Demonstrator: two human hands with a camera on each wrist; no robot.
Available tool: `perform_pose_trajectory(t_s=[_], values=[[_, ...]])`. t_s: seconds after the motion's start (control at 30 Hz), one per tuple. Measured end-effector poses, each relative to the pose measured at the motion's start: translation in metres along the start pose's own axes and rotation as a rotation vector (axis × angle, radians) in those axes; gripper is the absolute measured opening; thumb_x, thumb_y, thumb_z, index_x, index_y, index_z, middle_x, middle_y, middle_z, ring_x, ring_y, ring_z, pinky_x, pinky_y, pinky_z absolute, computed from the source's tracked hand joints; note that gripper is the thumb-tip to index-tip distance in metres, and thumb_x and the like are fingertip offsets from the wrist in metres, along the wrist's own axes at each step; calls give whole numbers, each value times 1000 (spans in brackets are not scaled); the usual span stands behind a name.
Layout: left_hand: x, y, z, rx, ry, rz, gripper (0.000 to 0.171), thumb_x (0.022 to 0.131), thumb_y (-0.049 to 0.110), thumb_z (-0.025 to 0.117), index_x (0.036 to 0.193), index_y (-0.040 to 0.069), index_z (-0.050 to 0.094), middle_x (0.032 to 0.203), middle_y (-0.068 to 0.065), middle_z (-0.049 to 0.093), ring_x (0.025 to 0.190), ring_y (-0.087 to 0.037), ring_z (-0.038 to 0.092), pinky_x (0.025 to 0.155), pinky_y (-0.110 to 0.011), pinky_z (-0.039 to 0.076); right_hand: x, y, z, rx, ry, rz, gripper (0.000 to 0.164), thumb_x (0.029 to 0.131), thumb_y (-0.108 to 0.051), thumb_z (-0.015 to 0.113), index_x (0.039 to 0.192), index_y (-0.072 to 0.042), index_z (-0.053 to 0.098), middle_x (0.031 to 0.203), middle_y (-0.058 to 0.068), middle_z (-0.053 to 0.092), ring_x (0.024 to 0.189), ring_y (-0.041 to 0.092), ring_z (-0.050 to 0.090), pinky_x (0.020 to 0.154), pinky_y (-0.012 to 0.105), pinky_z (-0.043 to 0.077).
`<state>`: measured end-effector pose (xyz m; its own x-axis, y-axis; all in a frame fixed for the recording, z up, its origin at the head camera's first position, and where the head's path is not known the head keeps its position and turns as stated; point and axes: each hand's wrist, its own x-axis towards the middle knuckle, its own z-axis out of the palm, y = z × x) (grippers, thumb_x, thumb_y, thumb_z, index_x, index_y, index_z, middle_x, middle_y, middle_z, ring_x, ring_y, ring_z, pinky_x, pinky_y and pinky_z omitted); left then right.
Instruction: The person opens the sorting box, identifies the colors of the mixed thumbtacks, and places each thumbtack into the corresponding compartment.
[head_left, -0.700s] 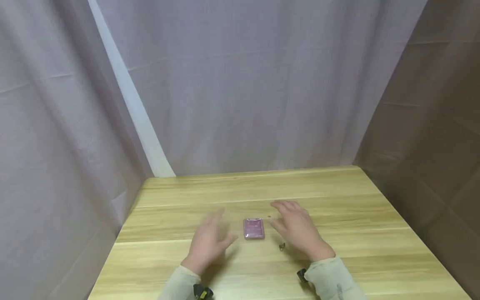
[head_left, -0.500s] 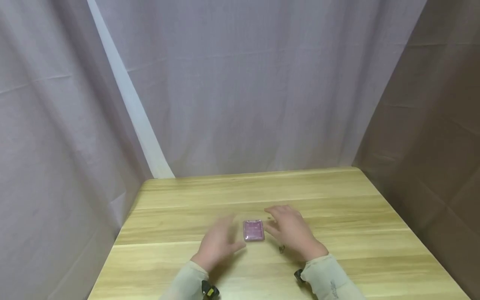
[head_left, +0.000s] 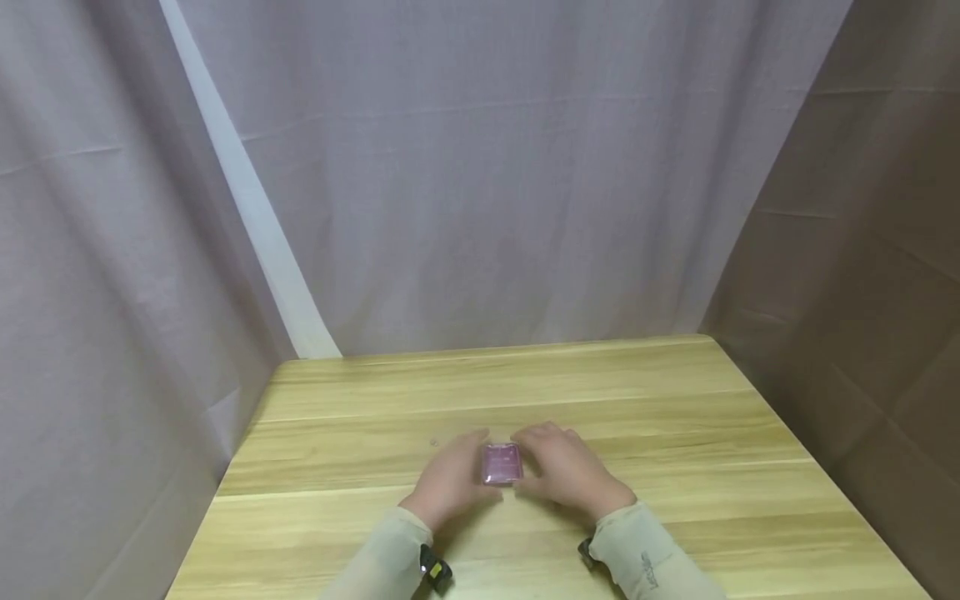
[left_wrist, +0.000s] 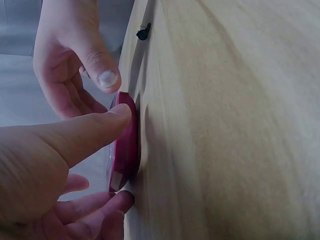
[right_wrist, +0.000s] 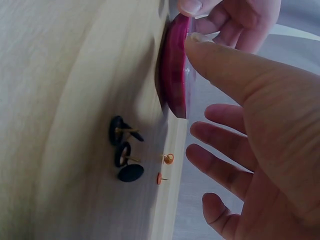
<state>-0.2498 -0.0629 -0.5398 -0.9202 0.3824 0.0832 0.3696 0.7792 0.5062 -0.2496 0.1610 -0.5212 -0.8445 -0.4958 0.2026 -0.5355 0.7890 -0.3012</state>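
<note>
Between the two hands, a flat magenta case (head_left: 501,464) with a clear, glossy top lies on the wooden table. My left hand (head_left: 448,482) pinches its left side; in the left wrist view the thumb (left_wrist: 102,125) presses the front edge while fingertips meet the far end. My right hand (head_left: 572,475) curves along the right side. Its thumb (right_wrist: 225,62) touches the case's edge in the right wrist view, and the other fingers are spread loosely, apart from the case.
Several black thumbtacks (right_wrist: 131,173) and copper-coloured tacks (right_wrist: 169,158) lie on the table (head_left: 337,533) near my right hand. Small specks (head_left: 433,442) show beyond the left hand. Grey curtains (head_left: 487,183) stand behind the table and along its sides.
Both hands have moved inward from either side of the case and now reach its edges. The left hand has travelled right, the right hand left. The case has stayed nearly in place.
</note>
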Motion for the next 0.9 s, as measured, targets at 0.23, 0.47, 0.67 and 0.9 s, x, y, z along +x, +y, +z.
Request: perform_pose_trajectory(t_s=[0.23, 0.47, 0.67, 0.9], values=[[3, 1, 4, 10, 2, 17, 100, 65, 36, 88, 149, 12, 39, 144, -10, 54, 126, -27, 49, 106, -52, 44, 0, 2, 3, 11, -9, -12, 64, 70, -45, 84, 125, -19, 64, 120, 0, 69, 109, 17, 55, 95, 55, 49], [1, 1, 5, 8, 13, 4, 93, 68, 33, 86, 147, 11, 42, 141, -10, 56, 122, -27, 52, 104, -52, 46, 0, 1, 2, 5, -16, -13, 62, 69, -43, 85, 123, -18, 66, 119, 0, 70, 110, 17, 55, 96, 53, 48], [1, -2, 8, 24, 37, 26, 88, 70, 36, 85, 144, 11, 46, 137, -11, 59, 118, -26, 55, 102, -50, 49, 1, 0, 3, -17, -10, -28, 60, 70, -44, 84, 121, -19, 67, 117, -1, 70, 109, 18, 56, 94, 54, 49], [1, -1, 10, 36, 59, 40, 85, 71, 36, 84, 142, 9, 48, 134, -13, 61, 116, -27, 56, 102, -50, 49, 2, 0, 4, -31, 4, -47, 55, 72, -43, 83, 119, -18, 68, 114, -1, 71, 106, 17, 58, 91, 50, 50]])
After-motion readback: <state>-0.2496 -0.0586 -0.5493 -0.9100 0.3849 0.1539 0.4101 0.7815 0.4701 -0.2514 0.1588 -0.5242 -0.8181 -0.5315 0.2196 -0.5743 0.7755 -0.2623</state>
